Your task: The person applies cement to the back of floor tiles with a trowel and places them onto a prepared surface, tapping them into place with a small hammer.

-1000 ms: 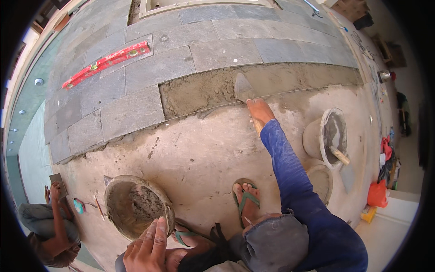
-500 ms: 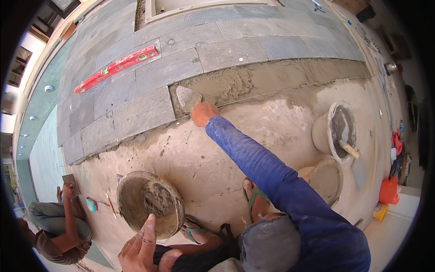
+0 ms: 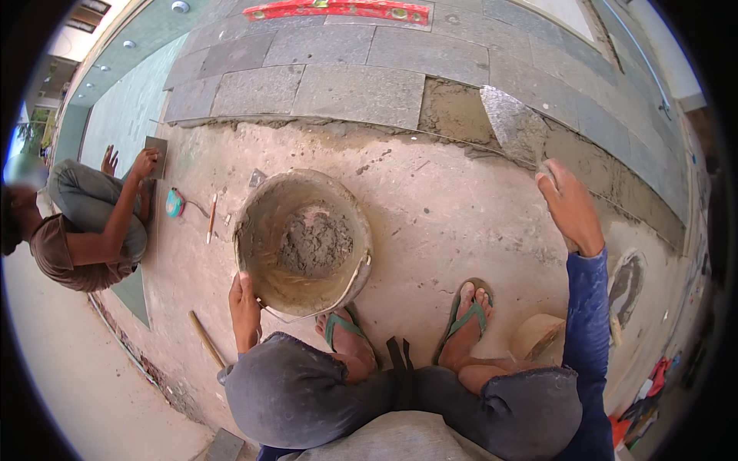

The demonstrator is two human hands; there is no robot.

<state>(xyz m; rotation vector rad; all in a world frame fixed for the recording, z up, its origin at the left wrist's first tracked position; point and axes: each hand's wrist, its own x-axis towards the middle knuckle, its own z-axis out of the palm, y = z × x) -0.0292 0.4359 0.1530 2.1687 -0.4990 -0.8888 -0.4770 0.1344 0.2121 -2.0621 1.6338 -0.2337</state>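
Note:
My right hand is closed around the handle of a pointed trowel. Its grey, mortar-smeared blade hovers at the strip of wet mortar along the edge of the slate tiles. At the near left, my left hand grips the rim of a round bucket from its left side, thumb over the edge. A lump of grey mortar lies in the bottom of this bucket, which stands tilted before my feet.
A red spirit level lies on the tiles. At left a person squats, holding a small tile, near a teal tape measure and a pencil. A wooden handle lies by my left knee; another bucket stands at right.
My left hand has come down onto the bucket's rim and taken hold. My right hand has drawn the trowel back from the mortar bed's left end. The view has swung left.

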